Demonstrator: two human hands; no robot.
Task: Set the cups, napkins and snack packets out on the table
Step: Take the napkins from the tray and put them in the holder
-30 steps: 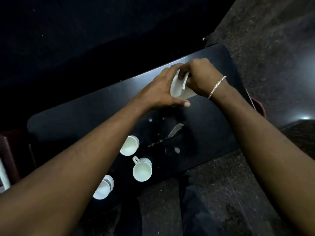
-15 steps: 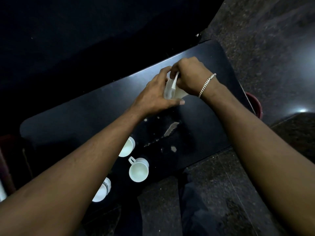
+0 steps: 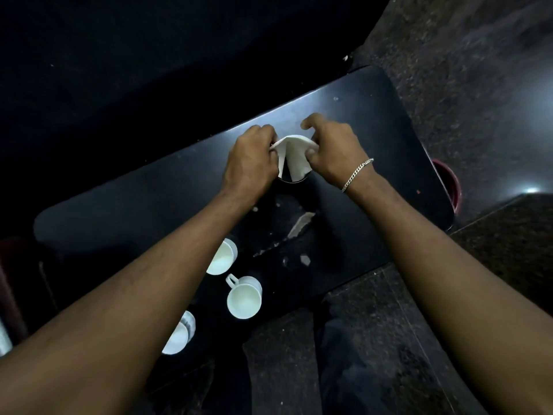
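Three cups (image 3: 244, 298) stand near the table's (image 3: 374, 139) front edge — napkin (image 3: 294, 157) behind them.

The table (image 3: 155, 202) is smooth, dark and faintly glossy, chipped near its middle. The napkin (image 3: 291, 155) looks like soft white paper; the cups (image 3: 244, 301) like glazed ceramic.

Dark speckled stone floor (image 3: 466, 85), maroon bucket (image 3: 449, 181) beside table's right end, pale chipped patches (image 3: 300, 224)

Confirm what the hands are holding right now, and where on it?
A white napkin, pinched by both hands: the left hand grips its left edge, the right hand its right edge, pulling it open above the black table.
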